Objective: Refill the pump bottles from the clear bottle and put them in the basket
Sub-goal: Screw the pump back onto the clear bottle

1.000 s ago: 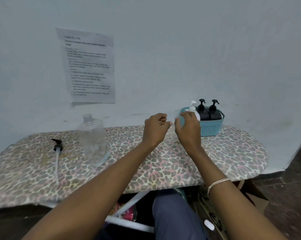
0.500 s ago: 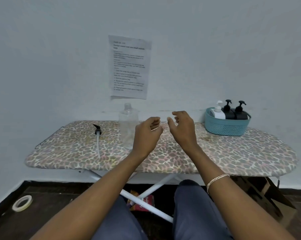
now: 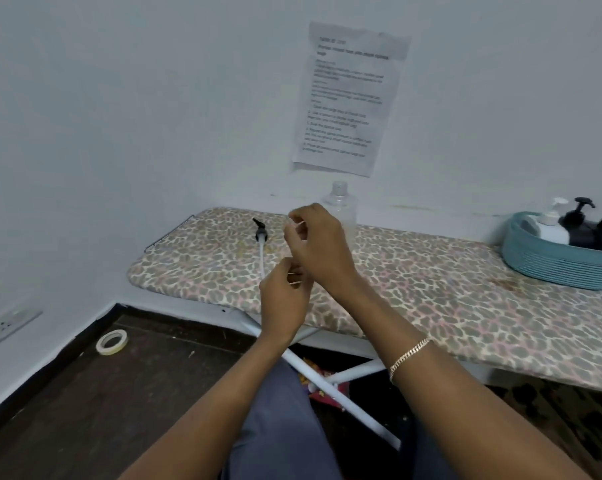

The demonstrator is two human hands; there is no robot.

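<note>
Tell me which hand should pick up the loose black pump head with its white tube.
Left, probably. The left hand hovers empty right beside the white tube of the black pump head lying on the leopard-print board. The right hand is higher, in front of the clear plastic bottle.

The ironing board [image 3: 431,282] is wearing a matt cloth cover with a leopard print, and its legs [image 3: 341,375] are looking like smooth white painted metal. The clear bottle [image 3: 342,206] is showing transparent, slightly glossy plastic. The basket [image 3: 555,261] is showing teal ribbed plastic. The loose pump [image 3: 260,233] is showing black plastic with a pale, smooth tube. The sheet [image 3: 348,98] on the matt painted wall is looking like thin, wrinkled paper. The bracelet [image 3: 408,355] is shining like metal.
</note>
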